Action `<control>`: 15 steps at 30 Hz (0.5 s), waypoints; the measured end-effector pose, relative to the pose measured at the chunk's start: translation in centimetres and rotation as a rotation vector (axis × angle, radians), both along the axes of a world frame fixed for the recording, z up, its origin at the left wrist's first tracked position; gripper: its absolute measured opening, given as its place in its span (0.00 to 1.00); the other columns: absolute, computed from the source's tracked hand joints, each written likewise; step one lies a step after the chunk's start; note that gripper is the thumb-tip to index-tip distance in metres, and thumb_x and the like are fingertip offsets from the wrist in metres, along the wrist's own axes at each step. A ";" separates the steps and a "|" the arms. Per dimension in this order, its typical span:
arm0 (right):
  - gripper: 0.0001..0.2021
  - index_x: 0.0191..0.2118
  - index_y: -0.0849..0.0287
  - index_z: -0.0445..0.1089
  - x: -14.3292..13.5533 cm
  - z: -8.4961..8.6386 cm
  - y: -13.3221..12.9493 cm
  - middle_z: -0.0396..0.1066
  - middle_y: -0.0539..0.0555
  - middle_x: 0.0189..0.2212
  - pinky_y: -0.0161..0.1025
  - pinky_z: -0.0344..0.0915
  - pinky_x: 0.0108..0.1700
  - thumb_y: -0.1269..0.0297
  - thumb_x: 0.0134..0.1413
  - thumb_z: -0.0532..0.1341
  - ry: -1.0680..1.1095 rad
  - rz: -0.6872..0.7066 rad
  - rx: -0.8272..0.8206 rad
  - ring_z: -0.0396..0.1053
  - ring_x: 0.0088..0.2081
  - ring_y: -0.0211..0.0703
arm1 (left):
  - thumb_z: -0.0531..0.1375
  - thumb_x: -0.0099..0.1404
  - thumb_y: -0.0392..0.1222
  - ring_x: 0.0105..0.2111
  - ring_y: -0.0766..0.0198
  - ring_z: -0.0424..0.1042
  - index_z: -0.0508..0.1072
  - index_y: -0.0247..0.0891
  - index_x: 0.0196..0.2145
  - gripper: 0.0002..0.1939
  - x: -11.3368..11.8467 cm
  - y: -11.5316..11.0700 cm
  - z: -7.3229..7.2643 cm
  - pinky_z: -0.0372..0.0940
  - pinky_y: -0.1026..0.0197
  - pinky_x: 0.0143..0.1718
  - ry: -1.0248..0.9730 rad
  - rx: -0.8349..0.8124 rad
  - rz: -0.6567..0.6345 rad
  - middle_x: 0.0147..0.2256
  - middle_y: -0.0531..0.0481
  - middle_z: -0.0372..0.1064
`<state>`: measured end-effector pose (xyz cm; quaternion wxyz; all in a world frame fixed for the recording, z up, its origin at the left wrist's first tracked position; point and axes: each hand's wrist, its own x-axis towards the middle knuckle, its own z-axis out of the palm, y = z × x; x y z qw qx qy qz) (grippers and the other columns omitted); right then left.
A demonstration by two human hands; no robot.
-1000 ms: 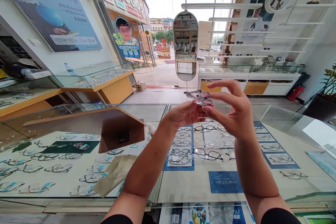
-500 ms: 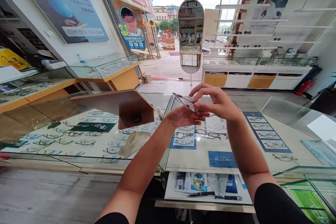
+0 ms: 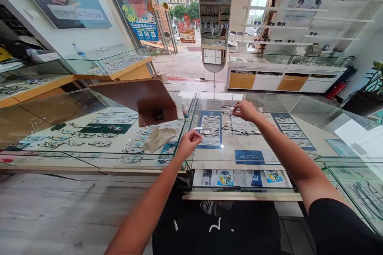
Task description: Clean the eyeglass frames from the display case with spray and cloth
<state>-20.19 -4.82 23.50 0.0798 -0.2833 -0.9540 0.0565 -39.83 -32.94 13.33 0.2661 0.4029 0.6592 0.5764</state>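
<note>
My left hand is closed in a pinch above the glass counter's near left part. A small whitish piece shows at its fingertips, too small to make out. Farther out, my right hand pinches the edge of a pair of eyeglasses over the counter top. Dark-framed eyeglasses lie just below that hand. Between the hands is a blue display card with several eyeglasses in rows.
A brown-framed tilted mirror or panel stands on the left counter, beside a small white bottle and a beige cloth. Another blue card lies near the front edge. An oval mirror stands beyond the counter.
My hands, together on a pair of clear-lensed eyeglasses before, have separated. The left has drawn back and down; the right has gone lower, to the counter top. The view has tilted downward.
</note>
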 end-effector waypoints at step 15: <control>0.09 0.46 0.55 0.86 -1.2 -3.7 0.2 0.80 0.62 0.56 0.49 0.62 0.60 0.60 0.65 0.68 -0.162 -0.187 -0.008 0.69 0.58 0.58 | 0.75 0.57 0.55 0.25 0.67 0.46 0.77 0.39 0.32 0.18 -0.2 -0.6 -0.3 0.56 0.59 0.36 -0.033 0.071 -0.060 0.23 0.62 0.43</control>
